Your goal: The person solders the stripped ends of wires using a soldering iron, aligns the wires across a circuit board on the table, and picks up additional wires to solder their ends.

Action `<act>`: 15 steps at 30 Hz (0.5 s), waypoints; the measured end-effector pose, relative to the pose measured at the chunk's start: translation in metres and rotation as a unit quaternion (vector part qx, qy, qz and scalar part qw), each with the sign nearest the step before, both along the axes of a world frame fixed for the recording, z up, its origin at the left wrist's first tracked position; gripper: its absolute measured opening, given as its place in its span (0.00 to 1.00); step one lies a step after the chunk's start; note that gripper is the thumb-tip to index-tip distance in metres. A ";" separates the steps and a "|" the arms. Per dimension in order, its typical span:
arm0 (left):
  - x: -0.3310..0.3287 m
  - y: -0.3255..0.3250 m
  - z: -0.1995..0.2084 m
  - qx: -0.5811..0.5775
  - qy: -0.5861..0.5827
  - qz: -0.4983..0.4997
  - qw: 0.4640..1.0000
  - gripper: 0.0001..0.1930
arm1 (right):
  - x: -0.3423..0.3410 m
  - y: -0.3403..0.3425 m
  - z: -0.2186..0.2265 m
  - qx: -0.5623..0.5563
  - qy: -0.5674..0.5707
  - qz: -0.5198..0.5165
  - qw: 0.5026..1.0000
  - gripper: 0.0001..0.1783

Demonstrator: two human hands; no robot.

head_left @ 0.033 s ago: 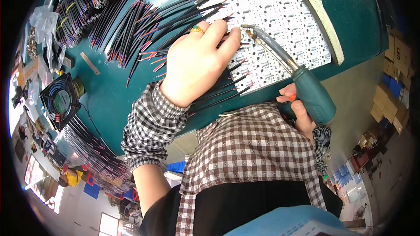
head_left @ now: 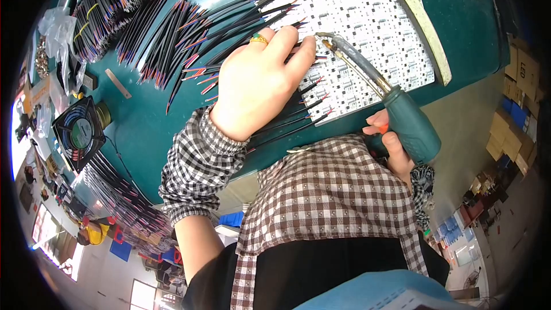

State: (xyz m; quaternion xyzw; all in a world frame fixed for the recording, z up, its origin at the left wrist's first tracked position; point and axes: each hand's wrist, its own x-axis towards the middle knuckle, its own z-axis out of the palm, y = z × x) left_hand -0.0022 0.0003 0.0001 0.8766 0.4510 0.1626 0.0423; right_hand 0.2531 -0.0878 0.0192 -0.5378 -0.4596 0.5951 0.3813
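Note:
My left hand [head_left: 252, 83], with a ring on one finger, is closed over the left edge of a white circuit board panel [head_left: 356, 11]. Its fingers pinch a thin black wire, mostly hidden beneath them. My right hand [head_left: 396, 146] grips the green handle of a soldering iron [head_left: 412, 123], its fingers partly behind it. The iron's bent tip, with a thin metal tube alongside, reaches to the board just beside my left fingertips. Several black wires [head_left: 229, 23] with red and blue ends lie along the board's left edge.
A pale curved strip [head_left: 422, 28] lies across the board's right side. Bundled wires [head_left: 106, 6] are piled at the far left of the green table [head_left: 143, 112]. A small fan [head_left: 79, 132] stands at the left edge, near more wires [head_left: 123, 201]. Cardboard boxes [head_left: 511, 132] stand off to the right.

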 end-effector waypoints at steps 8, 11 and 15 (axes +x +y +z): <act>0.002 0.000 0.004 -0.006 0.019 -0.003 1.000 0.18 | 0.001 0.001 0.001 -0.011 0.001 0.007 1.000 0.23; 0.003 0.001 0.004 -0.002 0.021 -0.004 1.000 0.18 | 0.000 0.001 0.002 -0.013 0.003 0.005 1.000 0.22; 0.003 0.000 0.005 -0.004 0.027 -0.001 1.000 0.17 | -0.001 0.001 0.001 -0.013 0.002 0.004 1.000 0.21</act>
